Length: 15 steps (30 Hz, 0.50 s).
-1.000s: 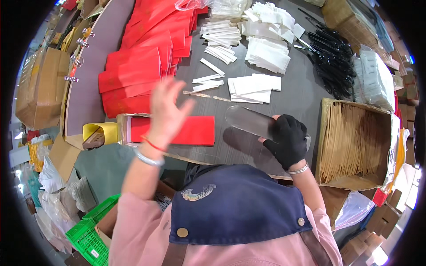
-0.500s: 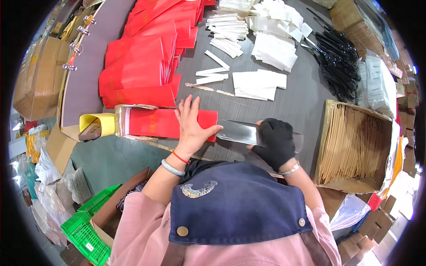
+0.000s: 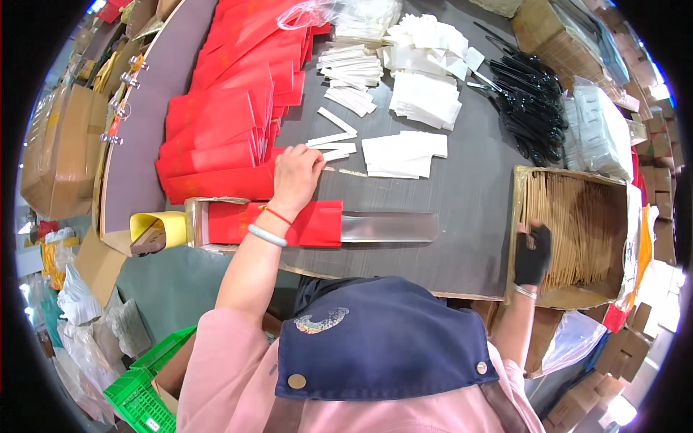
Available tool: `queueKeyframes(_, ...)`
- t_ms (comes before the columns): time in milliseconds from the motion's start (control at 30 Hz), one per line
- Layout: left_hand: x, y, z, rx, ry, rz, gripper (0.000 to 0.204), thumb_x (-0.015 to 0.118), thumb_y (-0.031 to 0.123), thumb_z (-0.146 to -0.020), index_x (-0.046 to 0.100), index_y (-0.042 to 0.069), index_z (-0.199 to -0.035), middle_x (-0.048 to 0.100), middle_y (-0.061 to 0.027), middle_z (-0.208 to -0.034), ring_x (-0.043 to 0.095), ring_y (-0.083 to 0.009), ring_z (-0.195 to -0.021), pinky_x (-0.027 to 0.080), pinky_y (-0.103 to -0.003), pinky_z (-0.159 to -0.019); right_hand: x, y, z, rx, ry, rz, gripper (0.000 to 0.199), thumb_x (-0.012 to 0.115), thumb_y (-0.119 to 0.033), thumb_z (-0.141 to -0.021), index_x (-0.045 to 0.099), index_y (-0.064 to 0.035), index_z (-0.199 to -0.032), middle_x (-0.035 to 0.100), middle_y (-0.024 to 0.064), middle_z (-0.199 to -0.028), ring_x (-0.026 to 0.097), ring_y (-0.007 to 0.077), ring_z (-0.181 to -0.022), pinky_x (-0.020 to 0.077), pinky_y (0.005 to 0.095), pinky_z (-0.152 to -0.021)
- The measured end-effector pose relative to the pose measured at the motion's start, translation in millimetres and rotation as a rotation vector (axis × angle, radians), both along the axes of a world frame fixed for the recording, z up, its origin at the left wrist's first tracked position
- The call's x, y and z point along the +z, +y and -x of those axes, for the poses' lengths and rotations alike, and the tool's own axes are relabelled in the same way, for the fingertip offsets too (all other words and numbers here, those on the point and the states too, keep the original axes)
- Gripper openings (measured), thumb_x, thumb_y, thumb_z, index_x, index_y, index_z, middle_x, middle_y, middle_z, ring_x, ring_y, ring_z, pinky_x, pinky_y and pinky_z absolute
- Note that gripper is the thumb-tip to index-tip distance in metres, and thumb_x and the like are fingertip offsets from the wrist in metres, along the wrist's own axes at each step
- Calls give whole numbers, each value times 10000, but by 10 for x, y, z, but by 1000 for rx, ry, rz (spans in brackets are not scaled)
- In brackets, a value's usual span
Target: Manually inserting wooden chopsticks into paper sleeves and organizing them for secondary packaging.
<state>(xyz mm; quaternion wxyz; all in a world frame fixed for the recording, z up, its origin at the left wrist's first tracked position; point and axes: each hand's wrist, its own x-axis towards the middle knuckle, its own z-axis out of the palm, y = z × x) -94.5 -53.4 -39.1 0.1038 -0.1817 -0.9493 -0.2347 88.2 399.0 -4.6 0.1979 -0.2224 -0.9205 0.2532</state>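
Note:
My left hand (image 3: 297, 177) reaches across the table with its fingers bent and pinched at the near end of a white paper strip (image 3: 336, 146). Below its wrist a red paper sleeve (image 3: 317, 224) lies in a cardboard holder (image 3: 196, 222). Out of the sleeve's right end sticks a flat, shiny, see-through piece (image 3: 390, 226), rounded at its tip. My right hand (image 3: 533, 254), in a black fingerless glove, is at the left side of a carton (image 3: 521, 209) full of thin wooden sticks (image 3: 581, 231). Its thumb and forefinger look apart, with nothing visible held.
Red sleeves (image 3: 224, 137) overlap in a long stack at left. White paper strips (image 3: 350, 68) and white cards (image 3: 404, 155) lie mid-table. Black plastic utensils (image 3: 530, 108) and a clear-wrapped pack (image 3: 599, 130) are at right. A yellow holder (image 3: 167, 203) adjoins the cardboard holder.
My left hand has left the red sleeve and moved up to the paper strips. My right hand has let go of the shiny piece and moved right to the carton of sticks.

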Motion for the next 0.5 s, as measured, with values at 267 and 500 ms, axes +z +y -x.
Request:
queueKeyframes(267,202,654,-41,-78,-191,-263,108,687,89,-820,638,22,-890,638,-131,-863,614,-321,-868,496,-400,-776,-223,997,-813,-269,-316,-19,440,639,-338,-900,643,71,-1062,698,194,-905,662,240,-860,500,353,-790)
queueKeyframes(500,4,1035,101,-108,-29,-129,348,742,216,-728,627,41,-1007,585,-152,-980,552,-361,-955,456,-463,-823,3,700,-585,-348,-575,-132,441,553,-299,-919,623,20,-1215,629,239,-1217,587,383,-1157,442,428,-1017)
